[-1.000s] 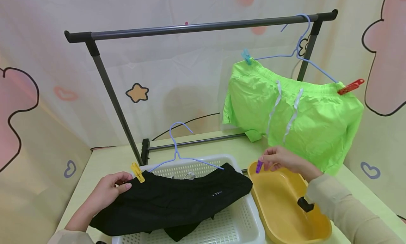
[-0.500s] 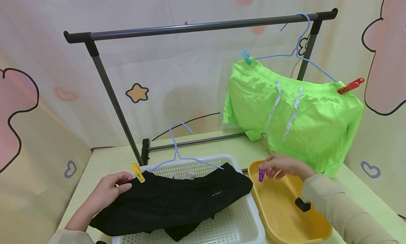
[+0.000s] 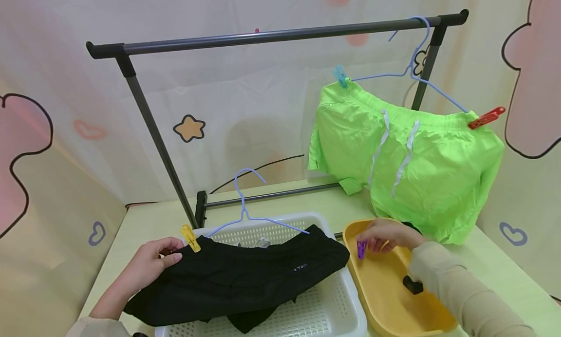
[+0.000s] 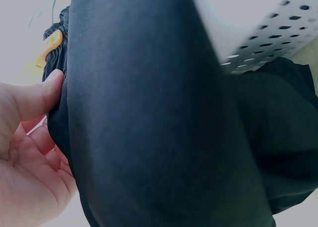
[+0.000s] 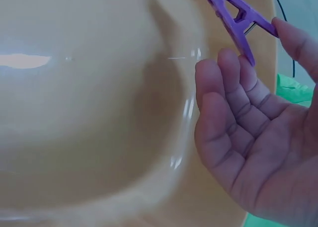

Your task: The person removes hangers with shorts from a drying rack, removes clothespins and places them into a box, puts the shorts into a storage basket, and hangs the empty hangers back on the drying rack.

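Black shorts [image 3: 245,278] lie over a white perforated basket [image 3: 346,303], with a blue hanger [image 3: 243,213] at their waistband. A yellow clothespin [image 3: 190,238] clips the waistband's left end. Just beside that clip, my left hand [image 3: 151,261] pinches the black fabric between thumb and fingers; the left wrist view shows the thumb [image 4: 47,93] on the cloth. Over the yellow tub [image 3: 390,298], my right hand [image 3: 390,234] pinches a purple clothespin [image 5: 237,21] by its handle ends. The clothespin points down in the head view.
Bright green shorts [image 3: 403,157] hang on another blue hanger from the dark rack [image 3: 280,35], held by a teal clothespin [image 3: 340,77] and a red clothespin [image 3: 486,118]. They hang behind the tub and close to my right hand. Curtains stand behind the rack.
My right hand has moved slightly down over the yellow tub with the purple clothespin, which now points more nearly straight down. My left hand and the black shorts have stayed in place.
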Available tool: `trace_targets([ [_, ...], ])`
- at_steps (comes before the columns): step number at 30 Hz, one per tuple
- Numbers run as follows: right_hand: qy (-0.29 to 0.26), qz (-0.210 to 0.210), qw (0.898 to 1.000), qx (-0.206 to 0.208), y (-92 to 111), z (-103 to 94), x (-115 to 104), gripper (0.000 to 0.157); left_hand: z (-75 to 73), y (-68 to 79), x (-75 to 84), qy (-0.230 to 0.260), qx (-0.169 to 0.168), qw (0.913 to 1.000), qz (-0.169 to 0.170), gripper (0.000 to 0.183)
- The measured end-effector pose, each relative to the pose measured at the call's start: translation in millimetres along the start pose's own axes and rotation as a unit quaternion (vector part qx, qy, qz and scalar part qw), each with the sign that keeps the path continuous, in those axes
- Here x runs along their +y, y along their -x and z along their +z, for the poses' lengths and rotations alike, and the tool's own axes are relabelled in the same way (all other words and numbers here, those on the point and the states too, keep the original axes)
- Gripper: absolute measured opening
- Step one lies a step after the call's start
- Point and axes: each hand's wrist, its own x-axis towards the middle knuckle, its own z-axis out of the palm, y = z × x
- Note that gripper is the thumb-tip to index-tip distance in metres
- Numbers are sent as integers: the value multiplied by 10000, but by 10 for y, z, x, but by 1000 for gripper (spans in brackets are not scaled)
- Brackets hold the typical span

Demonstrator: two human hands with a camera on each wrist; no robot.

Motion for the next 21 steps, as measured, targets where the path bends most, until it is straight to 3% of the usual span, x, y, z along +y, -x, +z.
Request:
trace_targets([
  [21,240,637,9977,29,-169,119,51,38,2,2,-4,-53,46,10000,16,10],
])
